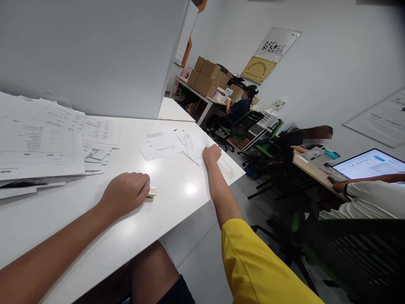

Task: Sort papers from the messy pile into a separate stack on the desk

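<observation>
Head view: left hand curled over a small silver-and-black stapler-like tool on the glossy white table — fingers clenched, pinning it. Right hand stretched far, fingers loosely bent, pressing loose white printed sheets — steadying them near the table's edge.

On the table, a paper stack lay at left and loose sheets at right, before a partition; boxes stood on a desk behind.

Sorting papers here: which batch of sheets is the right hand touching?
The small loose spread near the table's far edge, under the right hand; the big stack lies apart.
</observation>
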`<action>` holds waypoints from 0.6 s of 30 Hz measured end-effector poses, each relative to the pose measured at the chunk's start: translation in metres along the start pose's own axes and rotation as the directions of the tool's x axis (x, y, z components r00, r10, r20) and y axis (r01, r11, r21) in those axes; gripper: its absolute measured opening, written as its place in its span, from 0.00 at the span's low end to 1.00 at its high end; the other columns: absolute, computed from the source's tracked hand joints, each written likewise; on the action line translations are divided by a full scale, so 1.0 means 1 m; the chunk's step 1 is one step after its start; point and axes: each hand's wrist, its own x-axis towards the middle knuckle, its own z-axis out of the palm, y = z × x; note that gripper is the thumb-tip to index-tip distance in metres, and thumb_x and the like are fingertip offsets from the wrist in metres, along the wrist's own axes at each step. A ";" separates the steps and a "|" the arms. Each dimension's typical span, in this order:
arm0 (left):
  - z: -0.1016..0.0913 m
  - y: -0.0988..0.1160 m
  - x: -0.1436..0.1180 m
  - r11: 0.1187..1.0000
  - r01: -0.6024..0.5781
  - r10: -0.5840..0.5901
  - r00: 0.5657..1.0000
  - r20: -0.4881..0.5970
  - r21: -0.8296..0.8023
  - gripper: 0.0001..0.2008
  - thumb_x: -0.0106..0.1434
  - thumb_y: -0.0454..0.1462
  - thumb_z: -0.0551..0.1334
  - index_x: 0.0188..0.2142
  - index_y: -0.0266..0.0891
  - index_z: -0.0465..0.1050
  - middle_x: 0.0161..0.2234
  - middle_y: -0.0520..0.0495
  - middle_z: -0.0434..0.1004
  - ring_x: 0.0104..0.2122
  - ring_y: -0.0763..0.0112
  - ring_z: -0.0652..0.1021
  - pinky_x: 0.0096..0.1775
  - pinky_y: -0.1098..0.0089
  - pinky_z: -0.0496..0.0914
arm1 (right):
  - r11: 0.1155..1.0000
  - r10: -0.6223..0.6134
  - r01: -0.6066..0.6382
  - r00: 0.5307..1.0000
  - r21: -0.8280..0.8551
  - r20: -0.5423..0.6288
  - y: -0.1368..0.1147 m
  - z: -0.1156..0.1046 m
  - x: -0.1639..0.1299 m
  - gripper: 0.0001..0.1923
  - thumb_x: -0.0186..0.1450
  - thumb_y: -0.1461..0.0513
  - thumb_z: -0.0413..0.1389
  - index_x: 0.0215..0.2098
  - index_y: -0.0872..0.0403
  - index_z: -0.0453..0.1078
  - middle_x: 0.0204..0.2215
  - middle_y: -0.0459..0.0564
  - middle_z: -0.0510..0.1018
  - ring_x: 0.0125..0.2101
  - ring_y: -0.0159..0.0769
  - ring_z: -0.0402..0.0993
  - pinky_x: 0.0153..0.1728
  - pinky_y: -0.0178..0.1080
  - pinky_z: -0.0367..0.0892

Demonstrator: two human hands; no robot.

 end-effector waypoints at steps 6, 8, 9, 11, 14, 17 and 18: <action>0.001 0.000 0.000 1.000 0.012 -0.012 1.000 -0.005 -0.018 0.14 0.67 0.36 0.50 0.28 0.41 0.70 0.22 0.50 0.70 0.22 0.71 0.67 0.28 0.67 0.56 | 0.986 0.012 0.005 0.995 0.165 -0.102 0.003 -0.012 0.005 0.09 0.73 0.61 0.43 0.46 0.54 0.61 0.44 0.56 0.74 0.45 0.41 0.72 0.48 0.41 0.66; 0.000 0.001 0.000 0.999 0.020 -0.020 1.000 -0.004 -0.029 0.14 0.67 0.36 0.50 0.28 0.41 0.69 0.21 0.50 0.69 0.21 0.71 0.67 0.27 0.67 0.56 | 0.920 0.152 -0.078 0.974 0.384 -0.166 0.008 -0.014 0.009 0.09 0.74 0.60 0.41 0.46 0.53 0.60 0.46 0.57 0.73 0.46 0.39 0.71 0.50 0.40 0.66; -0.001 0.002 0.001 0.999 0.024 -0.024 1.000 0.000 -0.033 0.13 0.67 0.36 0.50 0.27 0.41 0.69 0.21 0.51 0.69 0.21 0.71 0.66 0.27 0.67 0.55 | 0.839 0.254 -0.131 0.953 0.529 -0.166 0.010 -0.014 0.011 0.08 0.73 0.60 0.42 0.46 0.52 0.59 0.47 0.57 0.72 0.47 0.39 0.71 0.50 0.40 0.67; -0.002 0.003 0.001 0.999 0.030 -0.030 0.999 0.012 -0.027 0.14 0.67 0.36 0.50 0.27 0.40 0.68 0.21 0.51 0.68 0.21 0.72 0.66 0.27 0.67 0.55 | 0.611 0.419 -0.212 0.904 0.763 -0.085 0.015 -0.012 0.016 0.06 0.70 0.61 0.46 0.46 0.51 0.59 0.46 0.55 0.72 0.46 0.38 0.72 0.48 0.40 0.69; -0.002 0.003 0.001 0.999 0.031 -0.031 0.999 0.033 0.012 0.15 0.67 0.36 0.49 0.27 0.40 0.68 0.21 0.51 0.69 0.21 0.72 0.66 0.26 0.67 0.54 | 0.428 0.431 -0.258 0.901 0.866 0.055 0.017 -0.007 0.023 0.09 0.66 0.62 0.51 0.45 0.50 0.60 0.37 0.48 0.73 0.40 0.35 0.74 0.42 0.40 0.74; -0.001 0.003 0.001 0.999 0.014 -0.015 1.000 0.024 0.045 0.16 0.68 0.35 0.48 0.26 0.39 0.68 0.21 0.51 0.70 0.21 0.72 0.67 0.26 0.67 0.54 | 0.272 0.329 -0.282 0.926 0.920 0.186 0.015 -0.005 0.026 0.09 0.61 0.66 0.53 0.40 0.50 0.62 0.28 0.42 0.71 0.32 0.33 0.74 0.37 0.38 0.76; 0.000 0.002 0.000 0.999 0.008 -0.009 1.000 0.015 0.050 0.16 0.68 0.35 0.48 0.26 0.39 0.68 0.21 0.51 0.70 0.21 0.72 0.67 0.26 0.67 0.54 | 0.223 0.277 -0.291 0.934 0.930 0.226 0.013 -0.005 0.027 0.08 0.60 0.67 0.53 0.37 0.51 0.62 0.25 0.41 0.71 0.30 0.32 0.74 0.36 0.37 0.76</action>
